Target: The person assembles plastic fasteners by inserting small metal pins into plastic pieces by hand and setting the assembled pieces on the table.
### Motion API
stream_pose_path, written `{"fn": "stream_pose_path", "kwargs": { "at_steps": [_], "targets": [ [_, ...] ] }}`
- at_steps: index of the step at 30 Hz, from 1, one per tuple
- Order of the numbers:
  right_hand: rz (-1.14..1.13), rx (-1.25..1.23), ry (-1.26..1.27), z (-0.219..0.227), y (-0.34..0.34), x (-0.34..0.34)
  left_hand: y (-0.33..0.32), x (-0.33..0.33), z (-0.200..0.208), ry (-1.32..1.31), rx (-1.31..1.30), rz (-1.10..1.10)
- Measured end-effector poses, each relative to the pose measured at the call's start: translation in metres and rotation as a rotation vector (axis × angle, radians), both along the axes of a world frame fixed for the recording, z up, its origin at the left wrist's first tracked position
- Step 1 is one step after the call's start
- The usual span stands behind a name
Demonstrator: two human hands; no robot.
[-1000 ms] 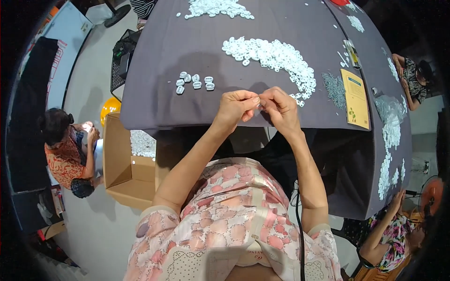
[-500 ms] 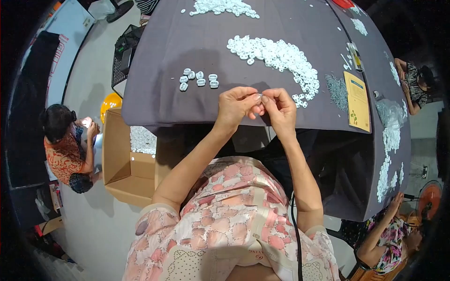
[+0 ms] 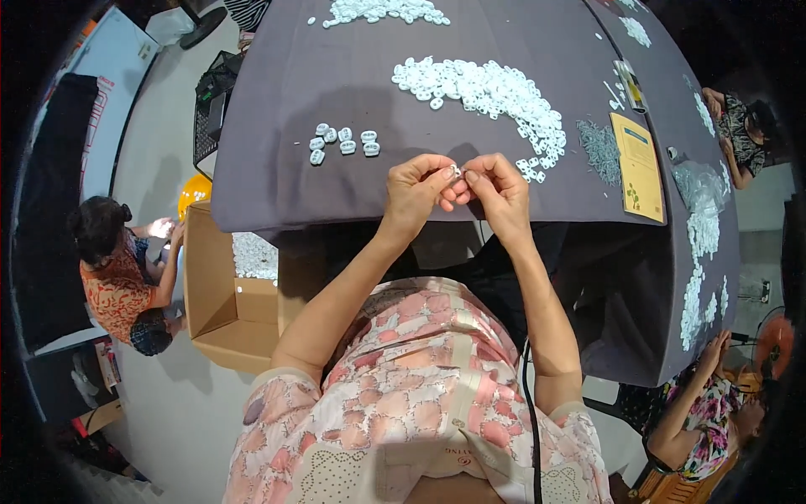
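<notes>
Over the near edge of the grey-covered table, my left hand (image 3: 415, 191) and my right hand (image 3: 502, 198) meet at the fingertips. Both pinch a small white plastic piece (image 3: 456, 171), partly hidden by the fingers; whether a finer part sits in it is too small to tell. Left of the hands stands a little group of white oval pieces with dark marks on top (image 3: 348, 148). Beyond my right hand curves a pile of similar white pieces with holes (image 3: 504, 94). A heap of thin grey pins (image 3: 599, 144) lies farther right.
A yellow booklet (image 3: 638, 168) and a clear plastic bag (image 3: 698, 186) lie at the right. More white pieces (image 3: 386, 10) are at the far edge. On the floor at left stands a cardboard box (image 3: 210, 290) with white pieces behind its flap. Other people sit left and right.
The view has shifted slightly, so the table things sit a little farther left and up. Between my fingertips the white piece now shows more clearly. Both hands keep their pinch.
</notes>
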State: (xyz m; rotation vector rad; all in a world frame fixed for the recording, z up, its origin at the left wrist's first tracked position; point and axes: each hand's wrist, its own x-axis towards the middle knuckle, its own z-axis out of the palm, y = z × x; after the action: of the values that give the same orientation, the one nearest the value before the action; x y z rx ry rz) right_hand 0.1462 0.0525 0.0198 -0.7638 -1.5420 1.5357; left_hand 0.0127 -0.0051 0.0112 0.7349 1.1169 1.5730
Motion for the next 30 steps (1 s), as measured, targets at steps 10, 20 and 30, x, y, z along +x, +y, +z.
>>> {"fn": "stream_pose_path", "kwargs": {
  "at_steps": [10,20,30],
  "targets": [
    [0.059,0.03,-0.12,0.0017,-0.0004,0.0033,-0.0006,0.0005,-0.0056,0.107,0.031,-0.006],
    [0.047,0.033,-0.147,-0.0021,-0.0001,0.0025,-0.0008,-0.0003,-0.0068,0.179,0.016,-0.026],
    [0.061,0.157,-0.234,0.0044,-0.0025,-0.0016,-0.004,-0.003,-0.0021,0.202,-0.036,-0.022]
  ]
}}
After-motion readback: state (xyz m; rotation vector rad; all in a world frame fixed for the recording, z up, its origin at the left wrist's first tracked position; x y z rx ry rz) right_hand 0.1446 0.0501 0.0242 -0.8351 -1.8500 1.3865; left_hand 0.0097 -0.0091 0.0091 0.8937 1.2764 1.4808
